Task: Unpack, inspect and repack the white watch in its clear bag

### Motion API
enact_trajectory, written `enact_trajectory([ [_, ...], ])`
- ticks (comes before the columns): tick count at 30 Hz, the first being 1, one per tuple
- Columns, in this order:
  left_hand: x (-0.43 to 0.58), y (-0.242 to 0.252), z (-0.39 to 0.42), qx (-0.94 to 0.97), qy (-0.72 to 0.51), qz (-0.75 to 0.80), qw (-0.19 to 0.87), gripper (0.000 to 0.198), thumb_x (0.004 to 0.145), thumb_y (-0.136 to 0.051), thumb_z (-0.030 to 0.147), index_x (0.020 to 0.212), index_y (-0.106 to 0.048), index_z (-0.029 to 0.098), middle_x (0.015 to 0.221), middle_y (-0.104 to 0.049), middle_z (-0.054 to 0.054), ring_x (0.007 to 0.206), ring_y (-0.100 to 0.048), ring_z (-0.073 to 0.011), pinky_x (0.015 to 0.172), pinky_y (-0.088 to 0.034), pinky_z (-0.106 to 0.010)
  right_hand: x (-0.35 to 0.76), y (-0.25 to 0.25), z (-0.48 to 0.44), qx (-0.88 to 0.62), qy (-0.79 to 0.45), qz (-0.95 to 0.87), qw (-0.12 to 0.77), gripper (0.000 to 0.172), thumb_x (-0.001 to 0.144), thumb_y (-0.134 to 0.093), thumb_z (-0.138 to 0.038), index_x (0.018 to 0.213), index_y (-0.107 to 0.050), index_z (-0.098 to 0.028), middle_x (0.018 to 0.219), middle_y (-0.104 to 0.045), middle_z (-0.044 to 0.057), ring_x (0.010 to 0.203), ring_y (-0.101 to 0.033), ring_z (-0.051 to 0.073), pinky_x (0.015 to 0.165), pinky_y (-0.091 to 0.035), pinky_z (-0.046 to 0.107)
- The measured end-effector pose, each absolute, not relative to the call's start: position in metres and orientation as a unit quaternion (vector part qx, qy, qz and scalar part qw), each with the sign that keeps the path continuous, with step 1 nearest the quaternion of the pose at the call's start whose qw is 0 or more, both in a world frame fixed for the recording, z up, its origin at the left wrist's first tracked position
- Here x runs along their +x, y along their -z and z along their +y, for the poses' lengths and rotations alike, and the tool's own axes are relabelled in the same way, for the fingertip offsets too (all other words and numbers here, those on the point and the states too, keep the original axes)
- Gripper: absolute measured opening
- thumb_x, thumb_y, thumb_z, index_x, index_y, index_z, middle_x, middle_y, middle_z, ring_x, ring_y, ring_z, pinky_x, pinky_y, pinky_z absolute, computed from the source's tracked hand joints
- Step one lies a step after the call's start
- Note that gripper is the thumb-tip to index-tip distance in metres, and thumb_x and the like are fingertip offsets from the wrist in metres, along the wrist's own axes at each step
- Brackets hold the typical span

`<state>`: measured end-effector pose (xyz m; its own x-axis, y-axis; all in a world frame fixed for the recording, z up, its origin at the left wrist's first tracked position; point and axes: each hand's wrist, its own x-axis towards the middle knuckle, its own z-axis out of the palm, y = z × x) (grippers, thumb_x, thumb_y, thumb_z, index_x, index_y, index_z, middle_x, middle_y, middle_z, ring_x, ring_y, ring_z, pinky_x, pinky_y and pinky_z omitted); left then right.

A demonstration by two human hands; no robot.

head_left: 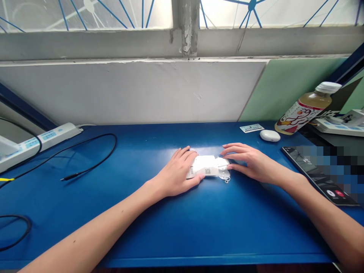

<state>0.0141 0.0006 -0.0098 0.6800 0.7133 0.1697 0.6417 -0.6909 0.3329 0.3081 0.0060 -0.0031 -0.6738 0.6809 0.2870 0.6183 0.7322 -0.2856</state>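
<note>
On the blue desk [182,227] lies a small white packet [206,166] with a square code printed near its lower edge. My left hand [179,170] holds the packet's left end against the desk, fingers along the far side and thumb at the near edge. Round white or clear pieces [224,173] and a short ball chain [227,179] show at the packet's right end. There my right hand [250,161] hovers with its fingers stretched out and apart; its thumb tip is at the edge of the round piece. Whether it touches cannot be made out.
Right of my hands are a phone [315,176], a white earbud case [270,135], a small card [251,128] and a tilted drink bottle [308,108]. A black cable [113,146] and a power strip [52,137] lie at the left. A wall [136,93] bounds the back.
</note>
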Motion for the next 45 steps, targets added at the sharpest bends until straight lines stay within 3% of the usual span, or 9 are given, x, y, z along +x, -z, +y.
enact_trajectory([
  [4,0.014,0.009,0.001,0.91,-0.15,0.367,0.12,0.054,0.089,-0.058,0.044,0.131,-0.05,0.011,0.139,-0.056,-0.018,0.141,-0.039,-0.0377,0.117,-0.029,-0.057,0.317,-0.003,0.004,-0.397,-0.12,-0.896,0.161,0.02,0.091,-0.064,-0.036,0.105,-0.074,-0.024,0.118,-0.072,0.007,0.108,-0.068,0.028,0.095,-0.056,0.045],
  [10,0.013,0.007,0.0,0.915,-0.139,0.36,0.118,0.057,0.09,-0.055,0.045,0.135,-0.048,0.011,0.141,-0.054,-0.018,0.14,-0.04,-0.0363,0.118,-0.027,-0.056,0.302,-0.006,-0.006,-0.423,-0.119,-0.883,0.167,0.039,0.085,-0.069,-0.044,0.119,-0.065,-0.024,0.144,-0.054,0.011,0.128,-0.055,0.03,0.102,-0.051,0.046],
  [16,0.013,0.006,0.001,0.919,-0.119,0.359,0.11,0.062,0.093,-0.054,0.052,0.139,-0.046,0.012,0.144,-0.052,-0.017,0.142,-0.037,-0.0359,0.119,-0.026,-0.056,0.284,0.005,-0.01,-0.415,-0.134,-0.882,0.179,0.034,0.093,-0.059,-0.041,0.121,-0.064,-0.022,0.139,-0.057,0.014,0.126,-0.056,0.03,0.102,-0.051,0.047],
  [24,0.01,0.002,0.004,0.925,-0.117,0.342,0.118,0.06,0.093,-0.055,0.055,0.14,-0.047,0.018,0.144,-0.053,-0.015,0.141,-0.039,-0.0366,0.116,-0.03,-0.057,0.303,-0.011,-0.007,-0.428,-0.154,-0.881,0.133,0.021,0.086,-0.066,-0.038,0.101,-0.068,-0.024,0.13,-0.063,0.011,0.114,-0.063,0.029,0.093,-0.055,0.044],
  [30,0.009,0.005,0.004,0.922,-0.136,0.339,0.124,0.062,0.091,-0.059,0.057,0.139,-0.048,0.02,0.143,-0.053,-0.015,0.141,-0.04,-0.036,0.116,-0.03,-0.057,0.29,-0.001,-0.008,-0.387,-0.153,-0.889,0.192,0.026,0.092,-0.062,-0.035,0.114,-0.068,-0.023,0.125,-0.066,0.012,0.11,-0.066,0.028,0.089,-0.057,0.041],
  [36,0.012,0.004,0.004,0.919,-0.13,0.354,0.115,0.057,0.091,-0.058,0.055,0.134,-0.05,0.019,0.141,-0.056,-0.015,0.139,-0.043,-0.0347,0.116,-0.031,-0.055,0.291,0.0,-0.007,-0.393,-0.123,-0.886,0.212,0.02,0.096,-0.057,-0.029,0.11,-0.068,-0.022,0.129,-0.067,0.012,0.116,-0.065,0.027,0.094,-0.056,0.041],
  [45,0.014,0.005,0.0,0.919,-0.133,0.36,0.092,0.054,0.089,-0.06,0.048,0.131,-0.051,0.015,0.138,-0.057,-0.018,0.137,-0.045,-0.0363,0.114,-0.034,-0.054,0.315,-0.019,0.004,-0.439,0.015,-0.818,0.371,0.019,0.094,-0.059,-0.026,0.112,-0.067,-0.025,0.114,-0.074,0.008,0.106,-0.069,0.028,0.093,-0.056,0.045],
])
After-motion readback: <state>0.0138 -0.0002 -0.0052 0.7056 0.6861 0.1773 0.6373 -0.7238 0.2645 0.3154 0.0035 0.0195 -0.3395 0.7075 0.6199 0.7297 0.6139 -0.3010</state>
